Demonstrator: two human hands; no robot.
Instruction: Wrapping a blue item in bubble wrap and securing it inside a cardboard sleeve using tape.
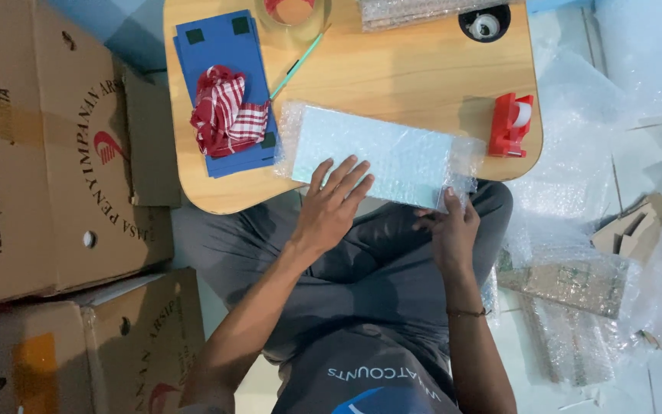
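A person sits on the floor with legs crossed, and a small wooden table (392,73) stands over the lap. On the table lies a flat, light blue pack (381,157) wrapped in bubble wrap. It sits at the near edge of the table, a bit tilted, and its near side pokes out over the edge.

The left hand (331,205) lies flat on the pack with its fingers spread wide. It presses down and grips nothing. The right hand (450,230) is at the near right corner of the pack. Its thumb and fingers pinch the loose wrap there.

To the left of the pack is a stack of dark blue boards (224,54). A red and white checked cloth (225,111) is bunched up on top of them. A thin green stick (298,65) lies just beside the boards. A red tape holder (511,123) stands near the right edge of the table, apart from the pack. A roll of brown tape (294,11) sits at the far edge.

Big brown boxes (47,153) stand on the person's left. More bubble wrap (614,153) and bits of cardboard (634,226) lie on the floor to the right.
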